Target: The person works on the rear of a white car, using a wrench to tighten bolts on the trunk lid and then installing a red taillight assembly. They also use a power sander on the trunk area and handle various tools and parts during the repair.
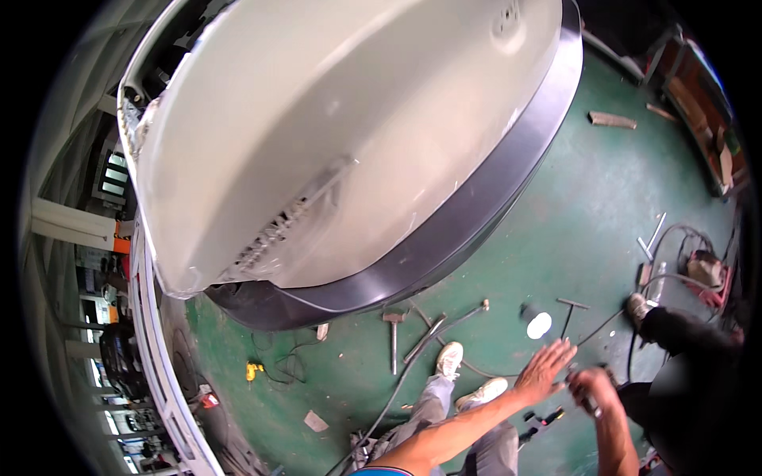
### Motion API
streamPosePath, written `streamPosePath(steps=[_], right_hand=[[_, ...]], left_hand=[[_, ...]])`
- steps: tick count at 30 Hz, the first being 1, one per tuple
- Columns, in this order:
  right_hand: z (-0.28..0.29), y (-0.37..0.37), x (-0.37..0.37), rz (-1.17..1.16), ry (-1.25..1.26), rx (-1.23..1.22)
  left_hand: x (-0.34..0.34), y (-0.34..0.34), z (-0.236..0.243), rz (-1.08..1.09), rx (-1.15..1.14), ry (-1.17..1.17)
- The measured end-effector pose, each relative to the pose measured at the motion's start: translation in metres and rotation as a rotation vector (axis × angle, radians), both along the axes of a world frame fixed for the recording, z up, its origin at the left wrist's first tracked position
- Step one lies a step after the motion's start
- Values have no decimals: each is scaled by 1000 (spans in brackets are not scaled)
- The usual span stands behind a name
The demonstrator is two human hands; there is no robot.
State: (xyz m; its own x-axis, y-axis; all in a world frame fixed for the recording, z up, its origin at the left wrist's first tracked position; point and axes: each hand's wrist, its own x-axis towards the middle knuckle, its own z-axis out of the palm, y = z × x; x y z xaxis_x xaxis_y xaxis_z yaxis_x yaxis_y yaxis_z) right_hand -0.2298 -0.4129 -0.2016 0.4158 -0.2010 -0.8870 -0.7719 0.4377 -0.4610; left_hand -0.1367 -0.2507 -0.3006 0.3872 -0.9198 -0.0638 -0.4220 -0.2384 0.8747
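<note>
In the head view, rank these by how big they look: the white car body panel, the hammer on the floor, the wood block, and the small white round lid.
1. white car body panel, nearest the camera, so exaggerated
2. hammer
3. wood block
4. white round lid, close to the block; order unsure.

White car body panel (pixel 341 135) overhead, green floor (pixel 595 206), hammer (pixel 393 333), left hand (pixel 544 369) spread, right hand (pixel 591 389) gripping a small tool.

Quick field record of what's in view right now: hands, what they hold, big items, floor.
left hand: open, fingers spread, holding nothing
right hand: closed on a small dark tool, kind unclear
overhead: large off-white car body panel with dark grey trim
floor: green painted floor; metal hammer, long metal bar, small white round lid
nearby: another person's dark sleeve
</note>
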Motion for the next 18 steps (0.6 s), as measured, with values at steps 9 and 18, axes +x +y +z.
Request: streamPosePath(steps=[9,18], right_hand=[[48,73,-2,312,-410,-264],[17,213,63,645,-665,-35]], left_hand=[[42,89,98,946,179,642],[124,145,279,1026,-71,993]])
